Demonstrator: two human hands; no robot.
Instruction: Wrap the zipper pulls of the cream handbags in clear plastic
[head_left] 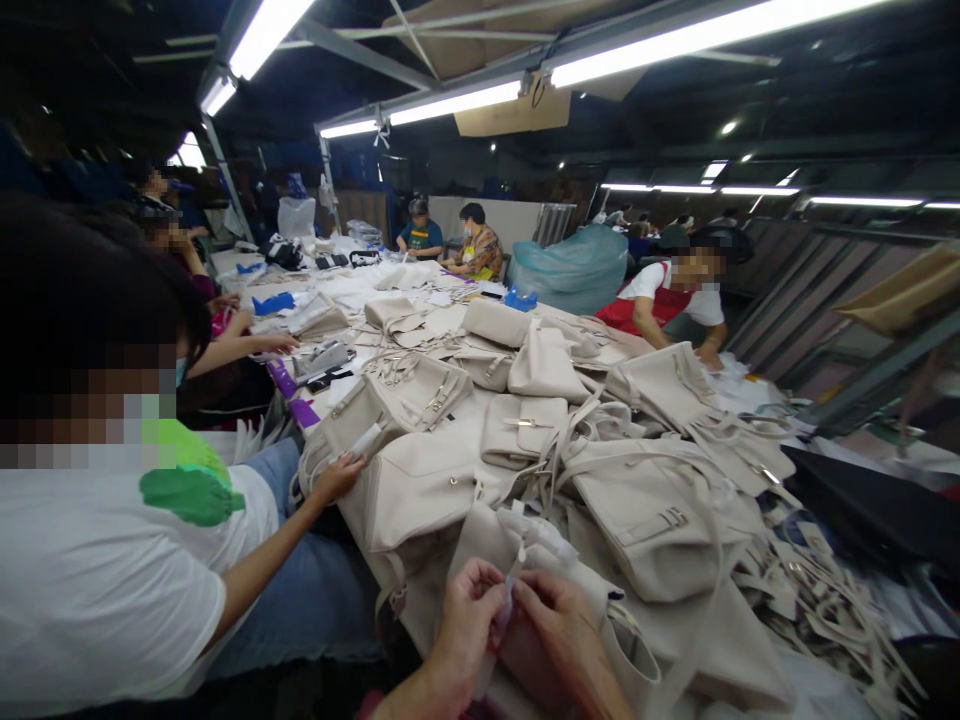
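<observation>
Close in front of me, my left hand (474, 608) pinches a thin white strip (517, 562) between thumb and fingers. My right hand (564, 622) grips the same strip from the other side, its fingertips almost touching the left ones. The strip looks like a narrow strap or a piece of white wrapping; its exact kind cannot be made out. Beneath and behind both hands lies a beige handbag (480, 535) with crumpled white tissue (551, 540) on top. Another beige bag (420, 485) lies flat just beyond my left hand.
Beige bags (645, 510) are heaped across the long table, with loose straps (817, 590) at right. A co-worker in a white shirt (112, 590) sits close at left, a hand (337, 480) on a bag. Another person in a red apron (652, 300) leans over the far right side.
</observation>
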